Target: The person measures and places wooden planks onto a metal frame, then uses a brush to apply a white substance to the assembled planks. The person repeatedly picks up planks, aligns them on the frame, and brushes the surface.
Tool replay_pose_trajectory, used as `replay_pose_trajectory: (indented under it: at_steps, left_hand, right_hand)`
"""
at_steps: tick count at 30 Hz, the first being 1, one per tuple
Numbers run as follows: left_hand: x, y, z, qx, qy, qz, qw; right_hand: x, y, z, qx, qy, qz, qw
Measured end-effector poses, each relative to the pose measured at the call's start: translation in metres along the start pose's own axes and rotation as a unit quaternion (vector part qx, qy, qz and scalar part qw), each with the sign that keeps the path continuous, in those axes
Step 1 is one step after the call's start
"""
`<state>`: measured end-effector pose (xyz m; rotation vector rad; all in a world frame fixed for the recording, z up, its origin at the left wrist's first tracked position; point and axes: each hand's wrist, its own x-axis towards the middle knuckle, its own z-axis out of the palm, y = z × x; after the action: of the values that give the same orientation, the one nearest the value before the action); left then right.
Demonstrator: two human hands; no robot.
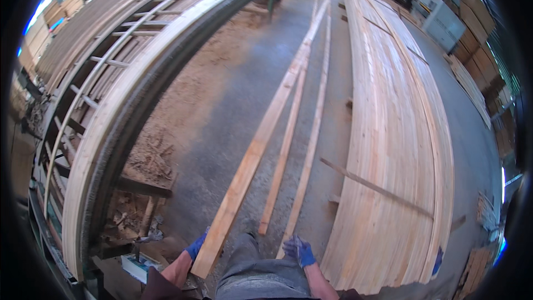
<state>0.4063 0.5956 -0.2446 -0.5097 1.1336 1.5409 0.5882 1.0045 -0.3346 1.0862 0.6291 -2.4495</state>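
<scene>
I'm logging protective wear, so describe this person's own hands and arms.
The left hand wears a blue work glove. The right hand wears another, blue at the cuff and greyer over the fingers. Dark maroon sleeves end short of the wrists, leaving the lower forearms bare. No markings can be made out.
</scene>
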Motion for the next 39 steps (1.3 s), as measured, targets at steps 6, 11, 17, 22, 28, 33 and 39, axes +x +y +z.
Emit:
replay_pose_trajectory:
  at_steps: [6, 11, 17, 22, 28, 33, 39]
  left_hand:
    - [-0.134, 0.061, 0.012, -0.017, 0.101, -0.010, 0.995]
    - [-0.205, 0.091, 0.021, -0.074, 0.189, -0.042, 0.978]
    - [-0.219, 0.169, -0.022, -0.003, 0.247, -0.044, 0.968]
    - [-0.214, 0.215, -0.092, 0.143, 0.261, -0.011, 0.955]
    - [-0.099, 0.295, -0.149, 0.286, 0.128, 0.128, 0.941]
    - [-0.125, 0.391, -0.175, 0.321, 0.093, 0.282, 0.899]
    - [-0.274, 0.361, -0.271, 0.258, 0.160, 0.253, 0.919]
  right_hand:
    - [0.127, -0.129, 0.244, -0.142, -0.007, -0.113, 0.983]
    - [0.224, -0.196, 0.353, -0.069, -0.050, -0.049, 0.995]
    - [0.330, -0.254, 0.454, 0.041, -0.274, -0.149, 0.949]
    - [0.354, -0.255, 0.525, 0.099, -0.280, -0.130, 0.946]
    - [0.308, -0.158, 0.625, 0.126, -0.287, -0.042, 0.949]
    - [0.297, -0.073, 0.694, 0.140, -0.414, 0.060, 0.897]
    - [0.325, -0.010, 0.790, 0.189, -0.520, 0.101, 0.827]
